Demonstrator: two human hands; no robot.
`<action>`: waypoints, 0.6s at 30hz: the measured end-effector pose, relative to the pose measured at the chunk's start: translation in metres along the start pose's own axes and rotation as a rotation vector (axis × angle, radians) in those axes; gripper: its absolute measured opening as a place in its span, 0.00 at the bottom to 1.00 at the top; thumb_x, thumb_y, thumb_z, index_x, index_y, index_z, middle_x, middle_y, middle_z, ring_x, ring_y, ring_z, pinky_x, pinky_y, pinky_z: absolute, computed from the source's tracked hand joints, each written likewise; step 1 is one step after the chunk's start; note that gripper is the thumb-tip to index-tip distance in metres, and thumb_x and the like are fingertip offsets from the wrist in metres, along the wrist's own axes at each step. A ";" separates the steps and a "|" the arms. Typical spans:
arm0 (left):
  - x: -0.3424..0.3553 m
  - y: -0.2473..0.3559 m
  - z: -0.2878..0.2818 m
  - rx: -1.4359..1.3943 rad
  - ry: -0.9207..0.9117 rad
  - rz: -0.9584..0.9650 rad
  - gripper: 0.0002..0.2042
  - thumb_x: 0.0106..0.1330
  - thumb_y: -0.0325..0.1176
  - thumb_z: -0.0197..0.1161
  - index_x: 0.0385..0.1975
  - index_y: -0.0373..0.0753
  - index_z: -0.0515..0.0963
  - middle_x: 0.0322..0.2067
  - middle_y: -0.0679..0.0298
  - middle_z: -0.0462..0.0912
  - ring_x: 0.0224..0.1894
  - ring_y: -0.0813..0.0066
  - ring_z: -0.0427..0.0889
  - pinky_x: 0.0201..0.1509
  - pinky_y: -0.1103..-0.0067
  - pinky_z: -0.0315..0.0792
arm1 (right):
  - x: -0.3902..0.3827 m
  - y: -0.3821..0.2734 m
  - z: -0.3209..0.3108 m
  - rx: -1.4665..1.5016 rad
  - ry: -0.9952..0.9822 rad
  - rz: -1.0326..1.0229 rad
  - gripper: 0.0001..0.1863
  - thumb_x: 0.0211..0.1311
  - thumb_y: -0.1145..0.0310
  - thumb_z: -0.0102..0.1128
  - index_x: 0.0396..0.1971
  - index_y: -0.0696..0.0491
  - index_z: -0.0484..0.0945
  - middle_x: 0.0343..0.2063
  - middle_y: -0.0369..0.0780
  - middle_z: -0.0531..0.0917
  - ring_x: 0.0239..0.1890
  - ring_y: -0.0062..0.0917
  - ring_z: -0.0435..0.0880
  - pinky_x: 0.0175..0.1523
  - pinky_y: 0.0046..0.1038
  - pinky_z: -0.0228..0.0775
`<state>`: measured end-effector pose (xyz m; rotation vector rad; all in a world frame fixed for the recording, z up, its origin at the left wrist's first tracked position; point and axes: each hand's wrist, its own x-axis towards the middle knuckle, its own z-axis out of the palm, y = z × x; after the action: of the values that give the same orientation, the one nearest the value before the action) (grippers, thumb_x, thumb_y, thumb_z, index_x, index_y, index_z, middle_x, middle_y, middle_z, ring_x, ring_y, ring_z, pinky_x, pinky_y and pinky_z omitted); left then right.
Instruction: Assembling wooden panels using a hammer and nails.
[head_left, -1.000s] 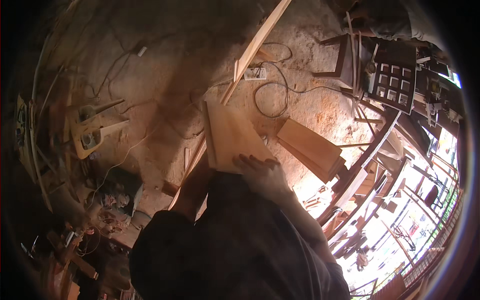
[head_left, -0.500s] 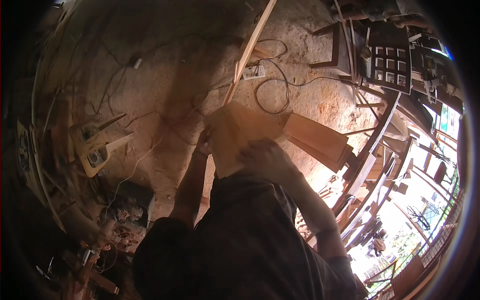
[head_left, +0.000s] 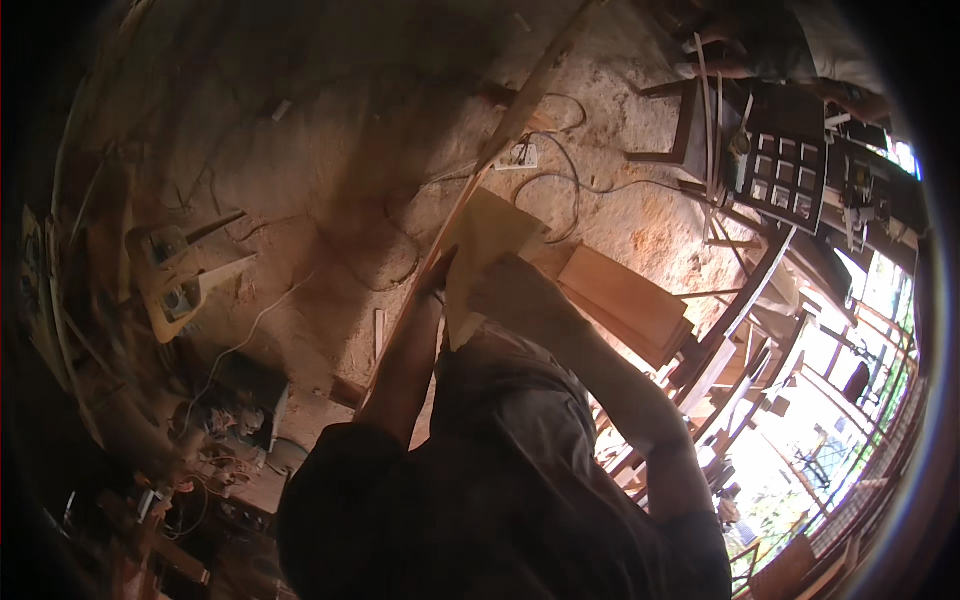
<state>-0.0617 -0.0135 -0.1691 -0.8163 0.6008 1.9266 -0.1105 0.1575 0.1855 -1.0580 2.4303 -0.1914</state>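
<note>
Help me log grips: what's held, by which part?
A wooden board, by its left edge in the left hand; right hand over its right side, grip unclear.

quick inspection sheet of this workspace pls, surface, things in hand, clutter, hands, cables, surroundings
Surface: rough brown ground, partly in shadow
Things in hand: one flat pale board
Clutter: stacked boards to the right; long wooden strip running diagonally
Hands: left hand at the pale board's left edge, right hand over its face; finger grip too dark and blurred to tell
Cables: dark cable curving near a white socket block; pale cord at left
Surroundings: dark gridded panel and part of another person, upper right; bright area, lower right
</note>
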 end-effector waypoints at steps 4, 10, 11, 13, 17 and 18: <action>0.004 0.022 -0.008 0.079 0.117 0.229 0.22 0.71 0.38 0.64 0.60 0.33 0.73 0.51 0.58 0.81 0.49 0.68 0.82 0.51 0.71 0.80 | -0.031 -0.003 0.012 0.079 0.198 0.109 0.13 0.57 0.63 0.62 0.43 0.43 0.85 0.46 0.31 0.82 0.52 0.28 0.79 0.59 0.37 0.70; -0.085 0.118 0.032 0.866 0.727 1.126 0.30 0.59 0.34 0.75 0.59 0.28 0.70 0.52 0.53 0.79 0.52 0.65 0.80 0.51 0.74 0.77 | -0.064 -0.017 0.058 0.257 0.386 0.197 0.15 0.57 0.61 0.62 0.44 0.44 0.85 0.55 0.34 0.82 0.60 0.31 0.77 0.66 0.39 0.67; -0.097 0.139 0.047 0.837 0.858 1.125 0.30 0.58 0.34 0.76 0.57 0.27 0.70 0.51 0.53 0.80 0.51 0.65 0.80 0.51 0.74 0.77 | -0.065 -0.016 0.062 0.307 0.360 0.232 0.15 0.57 0.62 0.63 0.44 0.45 0.85 0.55 0.35 0.82 0.59 0.33 0.79 0.65 0.40 0.68; -0.117 0.182 0.078 0.763 1.091 1.223 0.30 0.56 0.34 0.77 0.55 0.27 0.71 0.49 0.51 0.80 0.51 0.65 0.80 0.50 0.73 0.77 | -0.063 -0.009 0.058 0.473 0.315 0.292 0.15 0.59 0.62 0.63 0.45 0.46 0.85 0.53 0.38 0.84 0.56 0.35 0.82 0.62 0.39 0.72; -0.169 0.224 0.121 0.502 0.636 1.368 0.28 0.57 0.30 0.76 0.54 0.26 0.70 0.45 0.53 0.81 0.46 0.68 0.81 0.49 0.74 0.78 | -0.029 0.037 -0.001 0.785 0.585 0.584 0.15 0.68 0.60 0.62 0.50 0.49 0.84 0.45 0.42 0.87 0.44 0.29 0.88 0.49 0.33 0.79; -0.183 0.223 0.128 0.497 0.563 1.345 0.30 0.58 0.29 0.75 0.57 0.27 0.68 0.46 0.54 0.80 0.48 0.69 0.81 0.51 0.75 0.78 | -0.020 0.053 -0.025 0.848 0.708 0.532 0.17 0.70 0.60 0.60 0.52 0.51 0.83 0.46 0.43 0.87 0.44 0.26 0.87 0.48 0.31 0.79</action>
<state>-0.2335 -0.1285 0.0688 -0.6363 2.3064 2.4225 -0.1455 0.2074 0.1981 0.0717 2.6277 -1.4388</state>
